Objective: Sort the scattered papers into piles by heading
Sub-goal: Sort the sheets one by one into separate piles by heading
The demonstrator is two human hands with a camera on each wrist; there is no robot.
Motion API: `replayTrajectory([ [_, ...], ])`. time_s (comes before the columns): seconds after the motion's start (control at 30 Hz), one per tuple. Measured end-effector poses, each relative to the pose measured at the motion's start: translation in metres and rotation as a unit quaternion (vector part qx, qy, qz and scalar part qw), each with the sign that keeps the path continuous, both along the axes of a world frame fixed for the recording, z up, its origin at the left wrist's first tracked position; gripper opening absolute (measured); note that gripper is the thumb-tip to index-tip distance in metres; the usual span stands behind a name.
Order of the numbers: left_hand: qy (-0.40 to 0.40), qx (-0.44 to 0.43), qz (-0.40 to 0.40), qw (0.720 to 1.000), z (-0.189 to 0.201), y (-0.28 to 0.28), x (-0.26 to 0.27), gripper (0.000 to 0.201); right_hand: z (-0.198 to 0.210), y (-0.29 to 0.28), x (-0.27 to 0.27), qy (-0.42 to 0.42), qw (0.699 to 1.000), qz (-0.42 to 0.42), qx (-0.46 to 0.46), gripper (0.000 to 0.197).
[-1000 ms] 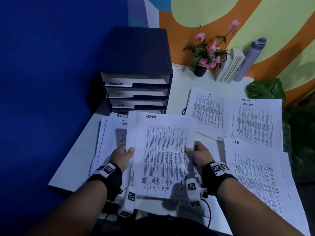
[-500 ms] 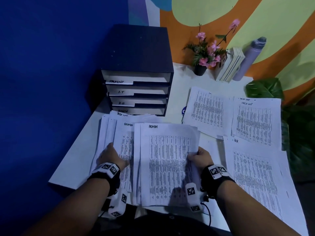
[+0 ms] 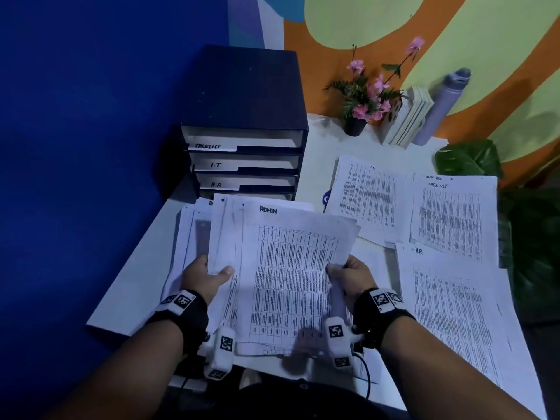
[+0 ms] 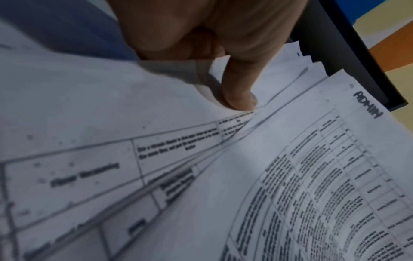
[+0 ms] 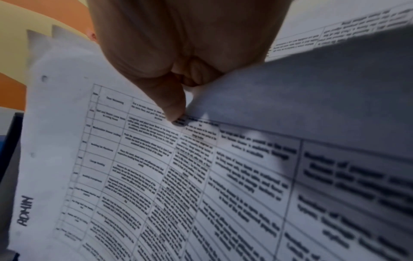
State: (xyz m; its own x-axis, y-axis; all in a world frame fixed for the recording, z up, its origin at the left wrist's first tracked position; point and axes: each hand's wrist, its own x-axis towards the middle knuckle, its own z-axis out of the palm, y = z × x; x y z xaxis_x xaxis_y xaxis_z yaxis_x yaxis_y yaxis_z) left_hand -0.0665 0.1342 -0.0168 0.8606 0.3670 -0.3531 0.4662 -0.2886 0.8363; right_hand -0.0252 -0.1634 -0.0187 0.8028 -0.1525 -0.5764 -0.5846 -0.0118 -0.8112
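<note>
I hold a stack of printed sheets headed ADMIN (image 3: pixel 291 277) lifted above the desk, its top sheet a dense table. My left hand (image 3: pixel 209 275) grips the stack's left edge, thumb on top; the left wrist view shows that thumb (image 4: pixel 239 95) pressing the ADMIN stack (image 4: pixel 301 176). My right hand (image 3: pixel 348 275) pinches the right edge, thumb (image 5: pixel 172 106) on the ADMIN stack (image 5: pixel 178 176). Under the stack, at the left, lies a fanned pile of unsorted papers (image 3: pixel 189 237). On the right lie three piles: an untitled-looking pile (image 3: pixel 368 198), TASK LIST (image 3: pixel 451 219) and H.R (image 3: pixel 454 304).
A dark blue drawer organiser (image 3: pixel 245 128) with slots labelled TASKLIST, I.T and H.R stands at the back left. A flower pot (image 3: pixel 356 124), books (image 3: pixel 406 116) and a grey bottle (image 3: pixel 442 107) line the back wall. A green leaf (image 3: pixel 466 159) sits at the right edge.
The ADMIN stack was set down on the desk half a second ago, with my left hand flat on the left pile. Now both hands grip it, thicker and lifted.
</note>
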Motion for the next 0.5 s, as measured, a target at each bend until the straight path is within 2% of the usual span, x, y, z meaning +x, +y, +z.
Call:
replayTrajectory([
  [0.13, -0.007, -0.036, 0.019, 0.999, 0.001, -0.004, 0.0, 0.022, 0.003, 0.004, -0.001, -0.026, 1.0, -0.002, -0.012, 0.027],
  [0.2, -0.02, -0.02, 0.018, 0.999, -0.002, -0.004, 0.001, 0.014, 0.006, 0.001, -0.002, -0.039, 0.999, -0.002, -0.028, 0.027],
  [0.37, -0.02, -0.017, 0.022, 0.999, -0.007, -0.002, 0.002, 0.017, 0.0, -0.008, -0.001, -0.068, 0.993, 0.015, -0.1, 0.03],
  [0.5, -0.013, 0.001, 0.026, 1.0, -0.006, -0.002, 0.003, 0.018, 0.0, -0.01, -0.002, -0.047, 0.997, 0.011, -0.067, 0.013],
])
